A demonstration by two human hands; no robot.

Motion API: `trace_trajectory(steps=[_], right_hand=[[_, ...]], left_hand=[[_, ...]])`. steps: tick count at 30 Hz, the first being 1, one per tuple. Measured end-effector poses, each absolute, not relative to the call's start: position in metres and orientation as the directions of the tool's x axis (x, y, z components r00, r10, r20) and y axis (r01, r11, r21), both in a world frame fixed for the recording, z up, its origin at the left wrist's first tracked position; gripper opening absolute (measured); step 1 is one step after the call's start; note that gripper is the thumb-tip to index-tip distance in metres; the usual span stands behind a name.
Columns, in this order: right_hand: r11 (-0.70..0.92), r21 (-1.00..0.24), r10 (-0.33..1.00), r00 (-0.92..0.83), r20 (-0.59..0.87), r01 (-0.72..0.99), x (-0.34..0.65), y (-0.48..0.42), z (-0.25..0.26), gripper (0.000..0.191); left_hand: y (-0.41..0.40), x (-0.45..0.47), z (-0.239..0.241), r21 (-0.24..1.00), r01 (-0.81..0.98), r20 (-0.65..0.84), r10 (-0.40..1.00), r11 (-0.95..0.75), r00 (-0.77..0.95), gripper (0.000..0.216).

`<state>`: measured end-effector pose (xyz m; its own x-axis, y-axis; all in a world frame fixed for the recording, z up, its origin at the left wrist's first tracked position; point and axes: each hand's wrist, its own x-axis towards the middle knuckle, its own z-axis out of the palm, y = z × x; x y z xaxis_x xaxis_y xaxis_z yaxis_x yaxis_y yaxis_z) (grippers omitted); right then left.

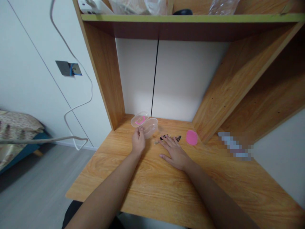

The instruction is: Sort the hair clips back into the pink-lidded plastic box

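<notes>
A small clear plastic box [150, 126] stands at the back of the wooden desk [152, 187], its clear hinged lid [139, 120] open to the left with a pink mark on it. My left hand [138, 140] pinches the near rim of the box, fingers closed on it. My right hand [175, 152] lies flat on the desk, fingers stretched out, its fingertips touching several dark hair clips [168, 138]. A round pink object [192, 137] rests on the desk to the right of the clips.
Wooden side panels [105, 73] flank the desk nook, with a shelf [190, 18] overhead holding plastic bags. A white cable [78, 105] hangs down the left wall past a socket [68, 68]. A bed [16, 133] stands at far left.
</notes>
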<state>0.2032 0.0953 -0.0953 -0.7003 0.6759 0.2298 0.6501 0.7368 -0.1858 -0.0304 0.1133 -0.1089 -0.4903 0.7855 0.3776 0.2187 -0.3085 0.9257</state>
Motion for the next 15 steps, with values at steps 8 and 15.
trace_trajectory(steps=[8,15], right_hand=[[0.699,-0.168,0.715,-0.683,0.146,0.695,0.202,0.093,-0.085,0.069],[0.688,-0.146,0.717,-0.635,0.287,0.711,0.212,0.097,-0.083,0.046]], left_hand=[[0.112,-0.023,-0.106,0.923,0.250,0.373,0.839,-0.292,-0.396,0.036],[0.111,-0.026,-0.105,0.924,0.280,0.365,0.820,-0.261,-0.441,0.036]])
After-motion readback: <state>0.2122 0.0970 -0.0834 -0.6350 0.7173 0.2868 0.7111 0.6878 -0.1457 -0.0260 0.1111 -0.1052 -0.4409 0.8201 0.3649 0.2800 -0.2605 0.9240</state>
